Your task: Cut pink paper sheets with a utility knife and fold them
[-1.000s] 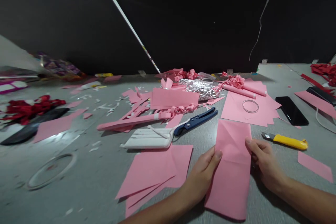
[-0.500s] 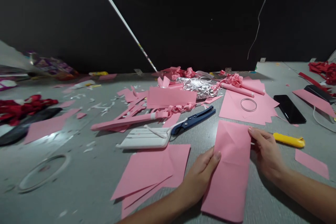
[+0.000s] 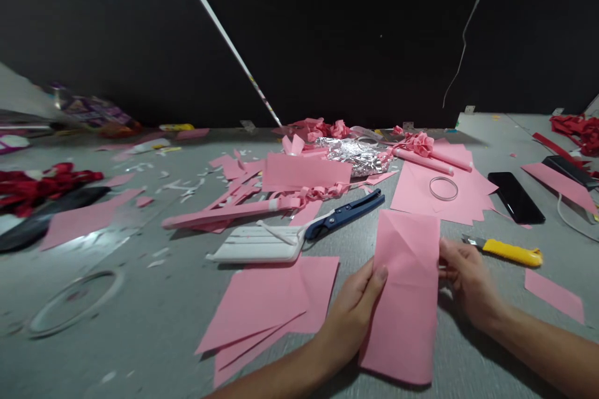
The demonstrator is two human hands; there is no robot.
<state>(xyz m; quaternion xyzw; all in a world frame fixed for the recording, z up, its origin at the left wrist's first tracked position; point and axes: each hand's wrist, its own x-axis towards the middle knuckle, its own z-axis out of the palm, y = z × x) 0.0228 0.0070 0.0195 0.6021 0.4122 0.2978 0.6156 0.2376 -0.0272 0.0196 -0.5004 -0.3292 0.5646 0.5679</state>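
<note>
A folded sheet of pink paper (image 3: 406,305) is held up in front of me, its long sides running away from me and creases showing near its far end. My left hand (image 3: 354,305) grips its left edge, thumb on top and fingers underneath. At the right edge, my right hand (image 3: 468,277) pinches the paper; some of its fingertips are hidden behind the sheet. Just beyond the right hand lies a yellow utility knife (image 3: 512,252) with its blade out. Left of my left hand rests a stack of pink sheets (image 3: 266,305).
Blue-handled scissors (image 3: 346,214) lie across a white face mask (image 3: 257,244). Behind them are pink paper scraps (image 3: 306,171) and crumpled foil (image 3: 358,156). A tape roll (image 3: 443,188) sits on pink sheets, near a black phone (image 3: 516,197). A dark wall (image 3: 350,31) stands behind.
The folded pink paper has shifted slightly left and both hands with it. The right hand has slid a little down the right edge, and the knife's blade now shows.
</note>
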